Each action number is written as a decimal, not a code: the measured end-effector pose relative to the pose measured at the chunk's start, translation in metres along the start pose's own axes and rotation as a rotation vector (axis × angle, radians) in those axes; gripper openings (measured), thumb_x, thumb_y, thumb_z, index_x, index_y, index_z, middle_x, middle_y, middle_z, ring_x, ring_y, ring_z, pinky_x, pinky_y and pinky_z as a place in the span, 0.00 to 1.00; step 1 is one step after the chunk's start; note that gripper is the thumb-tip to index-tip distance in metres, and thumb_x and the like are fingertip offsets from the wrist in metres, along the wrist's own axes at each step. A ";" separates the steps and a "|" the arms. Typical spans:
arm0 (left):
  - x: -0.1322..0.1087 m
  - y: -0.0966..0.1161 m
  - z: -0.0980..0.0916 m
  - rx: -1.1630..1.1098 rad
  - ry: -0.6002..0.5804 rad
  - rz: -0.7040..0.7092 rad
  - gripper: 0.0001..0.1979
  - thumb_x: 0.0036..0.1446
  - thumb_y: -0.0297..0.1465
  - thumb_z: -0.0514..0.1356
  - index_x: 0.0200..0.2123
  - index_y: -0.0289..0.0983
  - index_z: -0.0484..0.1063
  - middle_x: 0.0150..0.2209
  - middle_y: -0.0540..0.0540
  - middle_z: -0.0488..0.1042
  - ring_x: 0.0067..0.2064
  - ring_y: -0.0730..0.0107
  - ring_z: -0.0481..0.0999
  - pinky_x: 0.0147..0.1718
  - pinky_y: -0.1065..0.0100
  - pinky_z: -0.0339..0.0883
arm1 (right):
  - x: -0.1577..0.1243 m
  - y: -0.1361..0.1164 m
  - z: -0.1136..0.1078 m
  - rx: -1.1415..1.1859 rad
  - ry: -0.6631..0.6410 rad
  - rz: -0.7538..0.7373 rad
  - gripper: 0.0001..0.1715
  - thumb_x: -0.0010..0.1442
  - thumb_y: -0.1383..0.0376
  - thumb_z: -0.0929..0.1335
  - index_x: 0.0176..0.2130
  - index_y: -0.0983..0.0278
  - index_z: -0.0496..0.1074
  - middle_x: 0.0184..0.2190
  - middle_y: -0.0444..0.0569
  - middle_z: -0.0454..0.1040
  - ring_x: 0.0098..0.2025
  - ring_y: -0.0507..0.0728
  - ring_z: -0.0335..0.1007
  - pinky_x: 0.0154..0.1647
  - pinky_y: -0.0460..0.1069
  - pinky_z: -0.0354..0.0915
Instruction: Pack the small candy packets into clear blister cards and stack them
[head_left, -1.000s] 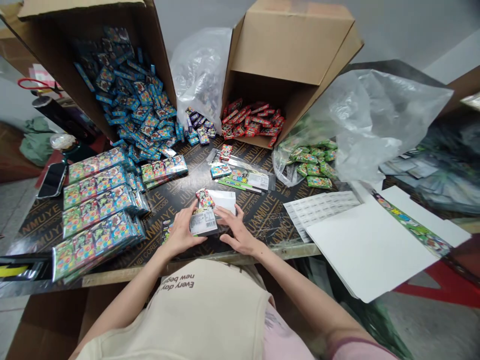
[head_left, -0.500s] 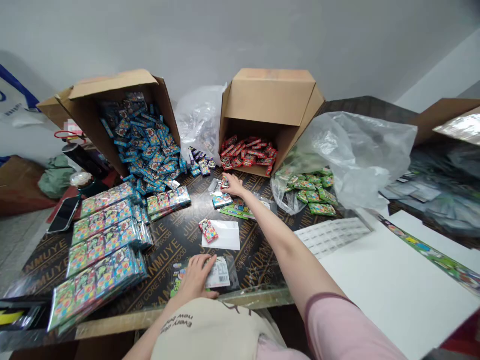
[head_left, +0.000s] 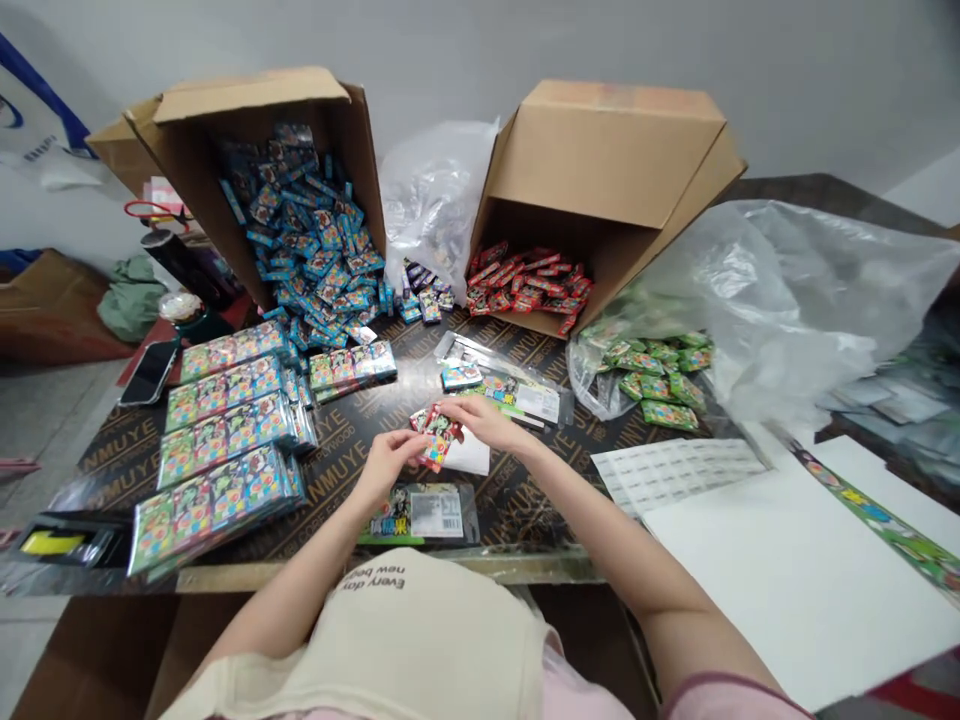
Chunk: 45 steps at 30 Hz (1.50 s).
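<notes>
My left hand and my right hand meet above the table's middle, both pinching small red candy packets. The fingers of each hand are closed on them. Under the packets lies a white paper slip. Nearer to me a clear bag with a green header card and barcode label lies flat on the dark table. A blue packet and more clear bags lie just beyond my hands.
A tipped box of blue packets and one of red packets stand at the back. Stacked filled bags are at left, green packets in a plastic bag at right, label sheets, white boards, a phone.
My right hand came back from the far packets holding a red one. My left hand left the flat bag and rose to join it at the packets. The camera tilted down.
</notes>
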<state>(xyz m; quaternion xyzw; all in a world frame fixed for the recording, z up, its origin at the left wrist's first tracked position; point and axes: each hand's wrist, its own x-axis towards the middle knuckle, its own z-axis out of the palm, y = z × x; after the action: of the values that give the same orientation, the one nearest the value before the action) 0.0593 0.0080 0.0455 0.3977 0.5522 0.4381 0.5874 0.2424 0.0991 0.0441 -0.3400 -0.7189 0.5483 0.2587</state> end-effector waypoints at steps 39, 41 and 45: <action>-0.031 -0.070 -0.035 1.079 -0.269 0.576 0.51 0.46 0.39 0.64 0.67 0.38 0.40 0.53 0.38 0.67 0.52 0.49 0.67 0.51 0.51 0.60 | -0.127 0.033 0.006 -0.647 0.536 -0.005 0.34 0.61 0.49 0.62 0.62 0.58 0.56 0.59 0.54 0.64 0.64 0.62 0.54 0.65 0.63 0.38; -0.031 -0.079 -0.034 1.134 -0.308 0.623 0.48 0.46 0.38 0.63 0.67 0.38 0.43 0.52 0.38 0.68 0.52 0.49 0.67 0.51 0.51 0.60 | -0.123 0.052 -0.049 -0.789 0.854 0.254 0.33 0.60 0.51 0.63 0.61 0.59 0.58 0.62 0.56 0.59 0.66 0.64 0.47 0.63 0.62 0.42; -0.033 -0.093 -0.032 1.220 -0.345 0.698 0.45 0.48 0.36 0.62 0.67 0.38 0.46 0.54 0.37 0.67 0.54 0.50 0.67 0.53 0.52 0.58 | -0.141 0.092 -0.152 -0.828 1.232 0.911 0.43 0.58 0.53 0.66 0.65 0.64 0.49 0.67 0.68 0.42 0.68 0.73 0.36 0.59 0.68 0.44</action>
<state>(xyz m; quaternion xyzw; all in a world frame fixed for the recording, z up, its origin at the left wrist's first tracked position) 0.0341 -0.0522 -0.0351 0.8714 0.4386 0.1447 0.1653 0.4635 0.0986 -0.0038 -0.8973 -0.3865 0.0114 0.2128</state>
